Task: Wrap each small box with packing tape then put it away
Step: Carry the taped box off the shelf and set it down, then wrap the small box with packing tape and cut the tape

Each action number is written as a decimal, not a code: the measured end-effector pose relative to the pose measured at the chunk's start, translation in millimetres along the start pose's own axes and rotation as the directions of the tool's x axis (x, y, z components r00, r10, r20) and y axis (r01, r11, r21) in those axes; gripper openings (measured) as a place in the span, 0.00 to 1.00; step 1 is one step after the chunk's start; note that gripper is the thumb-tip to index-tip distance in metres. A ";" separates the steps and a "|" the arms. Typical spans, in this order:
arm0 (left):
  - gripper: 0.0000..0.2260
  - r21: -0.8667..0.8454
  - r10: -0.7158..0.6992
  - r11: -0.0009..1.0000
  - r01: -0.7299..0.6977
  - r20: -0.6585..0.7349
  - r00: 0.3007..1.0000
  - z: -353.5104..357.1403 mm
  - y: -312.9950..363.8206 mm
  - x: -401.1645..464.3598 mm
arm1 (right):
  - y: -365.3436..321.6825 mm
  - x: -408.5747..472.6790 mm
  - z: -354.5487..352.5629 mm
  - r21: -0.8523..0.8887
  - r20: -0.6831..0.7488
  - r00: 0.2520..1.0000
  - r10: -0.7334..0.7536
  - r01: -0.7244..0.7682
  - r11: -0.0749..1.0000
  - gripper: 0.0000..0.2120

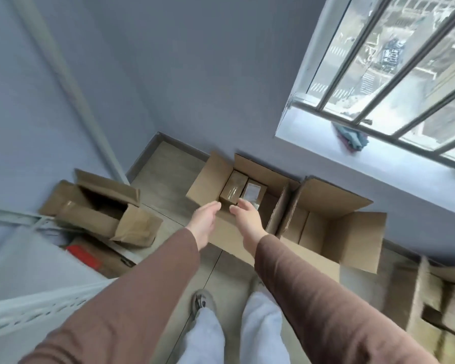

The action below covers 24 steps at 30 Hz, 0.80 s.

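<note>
Both hands reach out over the near edge of an open carton (210,177) on the floor, the left hand (204,219) and right hand (247,219) spread, holding nothing. Two taped small boxes (233,189) sit side by side inside it, just beyond the fingertips.

Soft daylight enters through the barred glass window (394,67) at upper right. Grey walls look evenly lit, shadows faint. Edges bend and blur, especially lower right.
</note>
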<state>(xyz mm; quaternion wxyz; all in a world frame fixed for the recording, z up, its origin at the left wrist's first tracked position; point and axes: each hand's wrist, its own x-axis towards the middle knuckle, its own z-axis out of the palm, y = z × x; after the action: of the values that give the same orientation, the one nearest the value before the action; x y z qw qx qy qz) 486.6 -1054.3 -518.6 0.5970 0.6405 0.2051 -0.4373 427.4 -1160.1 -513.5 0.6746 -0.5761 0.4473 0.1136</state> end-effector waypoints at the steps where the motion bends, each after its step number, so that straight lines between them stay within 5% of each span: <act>1: 0.22 -0.004 0.035 0.999 -0.035 -0.011 0.999 -4.0 10.2 -33.9 | -13.1 -33.8 3.0 -0.011 0.007 0.999 -0.042 0.042 0.999 0.26; 6: 0.15 -0.052 0.274 0.959 -0.278 -0.072 0.959 -20.5 46.5 -169.6 | -68.0 -163.6 17.4 -0.063 0.086 0.939 -0.332 0.337 0.939 0.21; 11: 0.14 -0.131 0.481 0.846 -0.516 -0.230 0.846 -42.6 38.5 -298.0 | -95.1 -275.3 25.9 -0.091 0.267 0.797 -0.542 0.581 0.809 0.18; 16: 0.12 -0.191 0.521 0.750 -0.633 -0.419 0.744 -71.7 -3.0 -415.4 | -85.5 -373.4 42.9 -0.073 0.453 0.645 -0.615 0.715 0.695 0.15; 24: 0.08 -0.117 0.521 0.550 -0.827 -0.726 0.450 -160.0 -65.6 -578.5 | -62.3 -505.4 115.9 0.027 0.715 0.407 -0.568 0.797 0.604 0.11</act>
<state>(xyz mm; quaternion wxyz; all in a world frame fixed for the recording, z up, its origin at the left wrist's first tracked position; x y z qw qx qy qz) 177.0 -739.7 -106.5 0.7526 0.6101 0.2011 0.1445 233.8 -894.6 -107.6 0.6670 -0.7286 -0.1274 0.0897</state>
